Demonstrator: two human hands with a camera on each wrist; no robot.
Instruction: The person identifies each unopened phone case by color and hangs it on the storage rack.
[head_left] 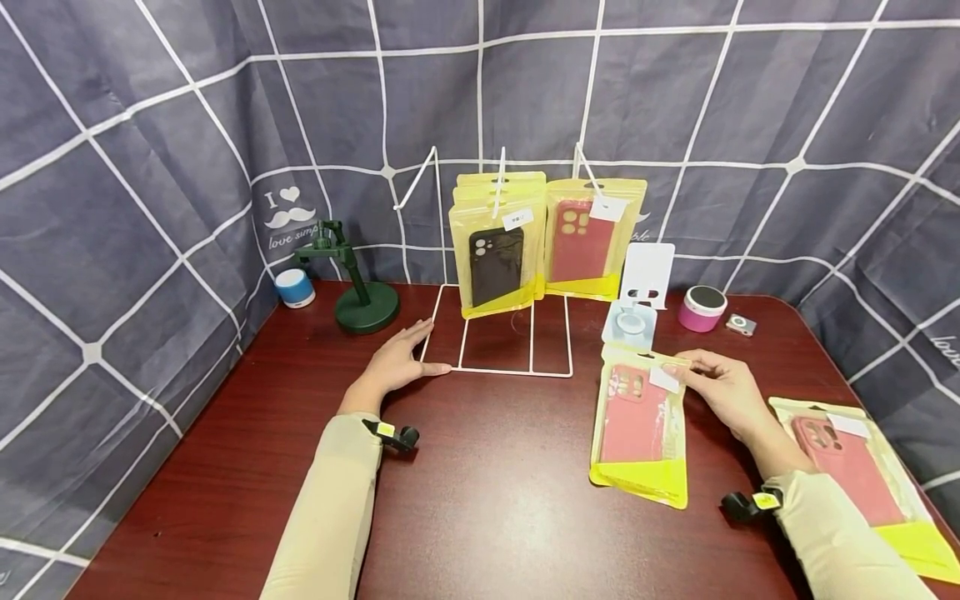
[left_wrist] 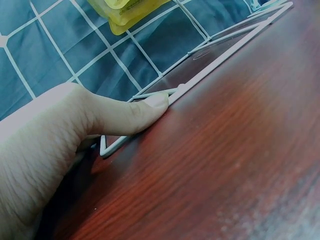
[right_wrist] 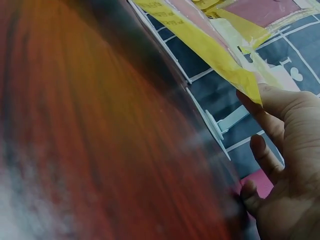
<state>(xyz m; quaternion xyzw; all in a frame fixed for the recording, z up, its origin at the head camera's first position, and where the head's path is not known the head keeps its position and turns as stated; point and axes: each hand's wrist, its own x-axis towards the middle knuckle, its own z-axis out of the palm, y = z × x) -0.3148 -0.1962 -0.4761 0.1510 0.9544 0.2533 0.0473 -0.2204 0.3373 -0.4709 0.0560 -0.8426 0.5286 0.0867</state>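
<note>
The pink case pack (head_left: 640, 429) lies flat on the surface (head_left: 495, 500), near its front right, with its top edge pinched by the right hand (head_left: 723, 390). To hang it cleanly, the person should probably lift it by that top edge, keep the hang hole facing the rack (head_left: 498, 333), and slide it straight onto a free hook rather than twisting the pouch. The right forearm reaches in from the lower right, thumb and fingers closed on the pack's header; the wrist view shows the yellow edge against the fingertips (right_wrist: 260, 102). Farther back, the left hand (head_left: 397, 360) lies open and flat, fingers straight, its thumb (left_wrist: 145, 112) pressing the rack's wire base to steady it. Two packs (head_left: 547, 242) hang behind.
</note>
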